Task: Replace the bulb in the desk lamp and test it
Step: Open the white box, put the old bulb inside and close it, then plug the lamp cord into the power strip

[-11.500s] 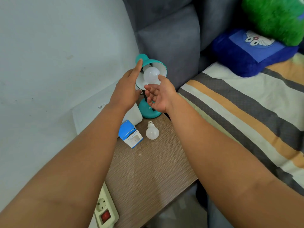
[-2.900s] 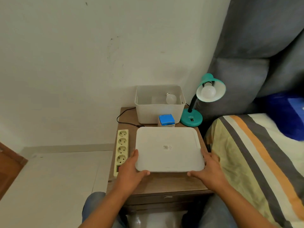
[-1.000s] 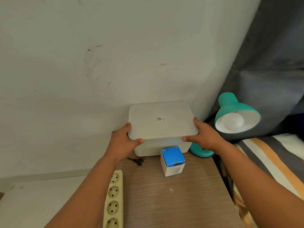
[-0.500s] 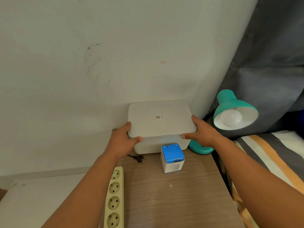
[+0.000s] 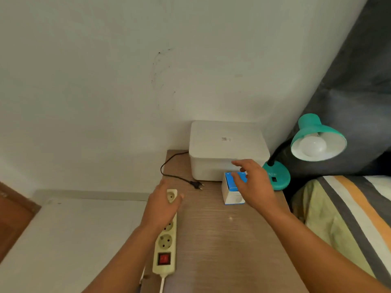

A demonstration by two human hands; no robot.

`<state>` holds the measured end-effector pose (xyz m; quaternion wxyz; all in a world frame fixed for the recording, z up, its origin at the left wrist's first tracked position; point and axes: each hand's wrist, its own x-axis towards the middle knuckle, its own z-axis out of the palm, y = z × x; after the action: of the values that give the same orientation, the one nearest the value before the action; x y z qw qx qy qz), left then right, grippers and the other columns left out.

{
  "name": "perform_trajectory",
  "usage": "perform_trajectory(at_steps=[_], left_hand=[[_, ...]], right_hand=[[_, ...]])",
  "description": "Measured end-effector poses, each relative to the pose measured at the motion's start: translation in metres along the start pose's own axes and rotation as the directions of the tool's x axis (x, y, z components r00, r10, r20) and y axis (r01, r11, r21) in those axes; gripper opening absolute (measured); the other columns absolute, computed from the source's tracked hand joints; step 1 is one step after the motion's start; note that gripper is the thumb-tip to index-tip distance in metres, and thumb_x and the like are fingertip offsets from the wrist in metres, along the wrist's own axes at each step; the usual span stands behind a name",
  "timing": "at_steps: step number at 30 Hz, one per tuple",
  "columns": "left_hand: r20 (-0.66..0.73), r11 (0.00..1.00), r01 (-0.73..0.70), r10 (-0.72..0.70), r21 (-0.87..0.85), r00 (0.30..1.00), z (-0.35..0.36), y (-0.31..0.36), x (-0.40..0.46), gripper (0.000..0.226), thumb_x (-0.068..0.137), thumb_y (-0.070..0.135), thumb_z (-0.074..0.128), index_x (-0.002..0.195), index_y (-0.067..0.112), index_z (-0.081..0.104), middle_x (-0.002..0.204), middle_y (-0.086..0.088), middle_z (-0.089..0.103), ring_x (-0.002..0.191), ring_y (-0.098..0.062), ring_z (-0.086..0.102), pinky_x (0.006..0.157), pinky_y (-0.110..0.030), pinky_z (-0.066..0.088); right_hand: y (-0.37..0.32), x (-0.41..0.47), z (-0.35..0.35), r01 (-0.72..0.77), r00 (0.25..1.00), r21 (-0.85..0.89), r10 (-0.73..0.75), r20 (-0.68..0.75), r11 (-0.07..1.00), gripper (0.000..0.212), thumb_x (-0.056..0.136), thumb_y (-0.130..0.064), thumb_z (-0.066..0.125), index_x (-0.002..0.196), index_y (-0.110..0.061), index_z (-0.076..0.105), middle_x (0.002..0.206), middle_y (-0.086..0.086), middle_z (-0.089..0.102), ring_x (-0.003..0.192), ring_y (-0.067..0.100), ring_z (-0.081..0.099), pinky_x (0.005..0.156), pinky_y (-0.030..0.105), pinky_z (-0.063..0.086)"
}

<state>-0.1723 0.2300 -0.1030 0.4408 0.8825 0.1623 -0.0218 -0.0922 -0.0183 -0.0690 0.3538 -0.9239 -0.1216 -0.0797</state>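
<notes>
The teal desk lamp (image 5: pixel 317 132) stands at the back right of the wooden bedside table (image 5: pixel 222 240), with a white bulb (image 5: pixel 312 146) in its shade, unlit. Its black plug (image 5: pixel 197 184) lies loose on the table, its cord looping behind. My left hand (image 5: pixel 163 206) hovers open over the far end of the cream power strip (image 5: pixel 166 244). My right hand (image 5: pixel 252 185) is open, fingers spread, above the blue-and-white bulb box (image 5: pixel 231 191). Neither hand holds anything.
A closed white storage box (image 5: pixel 226 149) sits against the wall at the table's back. The power strip has a red switch (image 5: pixel 163 258). A striped bed (image 5: pixel 349 218) and dark headboard border the right; white floor lies left.
Both hands have let go of the white box lid and drawn back toward me. The left now hovers over the power strip, the right over the bulb box.
</notes>
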Motion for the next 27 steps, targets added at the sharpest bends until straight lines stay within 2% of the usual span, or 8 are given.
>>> perform_trajectory(at_steps=[2, 4, 8, 11, 18, 20, 22, 27], left_hand=[[0.000, 0.998, 0.067, -0.067, 0.000, 0.998, 0.008, -0.022, -0.025, 0.086, 0.090, 0.044, 0.065, 0.158, 0.023, 0.016, 0.160, 0.002, 0.030, 0.145, -0.020, 0.034, 0.117, -0.038, 0.032], [0.017, 0.992, 0.128, -0.128, -0.001, 0.992, 0.018, -0.040, -0.043, 0.099, 0.087, 0.046, 0.068, 0.159, 0.021, 0.004, 0.163, -0.001, 0.022, 0.146, -0.021, 0.031, 0.118, -0.040, 0.031], [0.056, 0.986, 0.165, -0.163, -0.033, 0.985, 0.031, -0.062, -0.063, 0.107, 0.085, 0.047, 0.069, 0.159, 0.022, -0.004, 0.162, -0.001, 0.022, 0.143, -0.019, 0.035, 0.115, -0.037, 0.036], [0.063, 0.989, 0.148, -0.147, -0.018, 0.987, 0.039, -0.075, -0.066, 0.102, 0.090, 0.038, 0.067, 0.158, 0.020, -0.007, 0.166, 0.002, 0.012, 0.146, -0.016, 0.031, 0.116, -0.032, 0.034], [0.048, 0.989, 0.122, -0.118, -0.086, 0.992, 0.051, -0.092, -0.067, 0.094, 0.092, 0.030, 0.063, 0.158, 0.027, -0.004, 0.167, 0.006, 0.007, 0.151, -0.012, 0.018, 0.121, -0.032, 0.024], [0.037, 0.990, 0.109, -0.106, -0.088, 0.994, 0.052, -0.092, -0.067, 0.092, 0.094, 0.028, 0.062, 0.158, 0.025, -0.004, 0.166, 0.007, 0.002, 0.152, -0.009, 0.009, 0.120, -0.022, 0.015], [0.031, 0.989, 0.108, -0.106, -0.104, 0.994, 0.053, -0.092, -0.067, 0.091, 0.094, 0.028, 0.062, 0.158, 0.025, -0.003, 0.166, 0.010, 0.002, 0.151, -0.007, 0.010, 0.113, -0.014, 0.014], [0.018, 0.986, 0.105, -0.104, -0.132, 0.994, 0.052, -0.092, -0.068, 0.093, 0.093, 0.029, 0.066, 0.158, 0.028, 0.000, 0.166, 0.011, 0.005, 0.149, -0.006, 0.018, 0.111, -0.015, 0.020]], right_hand=[[-0.016, -0.007, 0.020, 0.007, 0.995, 0.031, -0.010, 0.099, 0.999, 0.030, 0.092, -0.015, 0.065, 0.122, -0.016, 0.066, 0.116, -0.002, 0.065, 0.098, 0.009, 0.056, 0.086, 0.014, 0.036], [-0.027, -0.010, 0.045, 0.010, 0.983, 0.019, -0.013, 0.185, 1.000, 0.031, 0.091, -0.016, 0.066, 0.122, -0.013, 0.066, 0.117, 0.003, 0.068, 0.104, 0.015, 0.060, 0.086, 0.013, 0.035], [-0.036, -0.007, 0.095, 0.000, 0.935, -0.077, 0.028, 0.355, 0.997, 0.037, 0.092, -0.013, 0.060, 0.129, -0.013, 0.062, 0.127, 0.007, 0.064, 0.119, 0.024, 0.058, 0.103, 0.033, 0.043], [-0.034, 0.001, 0.124, 0.065, 0.900, -0.196, 0.028, 0.434, 0.978, 0.037, 0.091, -0.013, 0.051, 0.126, -0.014, 0.062, 0.127, 0.009, 0.063, 0.119, 0.029, 0.057, 0.100, 0.040, 0.047], [-0.028, 0.020, 0.160, 0.203, 0.864, -0.456, 0.060, 0.500, 0.867, 0.039, 0.094, -0.008, 0.043, 0.131, -0.010, 0.053, 0.142, 0.009, 0.049, 0.124, 0.032, 0.049, 0.097, 0.044, 0.044], [-0.025, 0.024, 0.165, 0.201, 0.854, -0.476, 0.085, 0.514, 0.856, 0.035, 0.095, -0.007, 0.042, 0.127, -0.009, 0.056, 0.135, 0.012, 0.053, 0.121, 0.033, 0.051, 0.095, 0.043, 0.045], [-0.021, 0.027, 0.169, 0.168, 0.860, -0.473, 0.106, 0.498, 0.865, 0.033, 0.094, -0.005, 0.044, 0.124, -0.009, 0.058, 0.127, 0.014, 0.056, 0.117, 0.033, 0.053, 0.094, 0.043, 0.048], [-0.017, 0.035, 0.169, 0.075, 0.847, -0.420, 0.165, 0.506, 0.904, 0.030, 0.093, -0.002, 0.048, 0.121, -0.006, 0.059, 0.127, 0.017, 0.053, 0.116, 0.035, 0.053, 0.100, 0.040, 0.046]])
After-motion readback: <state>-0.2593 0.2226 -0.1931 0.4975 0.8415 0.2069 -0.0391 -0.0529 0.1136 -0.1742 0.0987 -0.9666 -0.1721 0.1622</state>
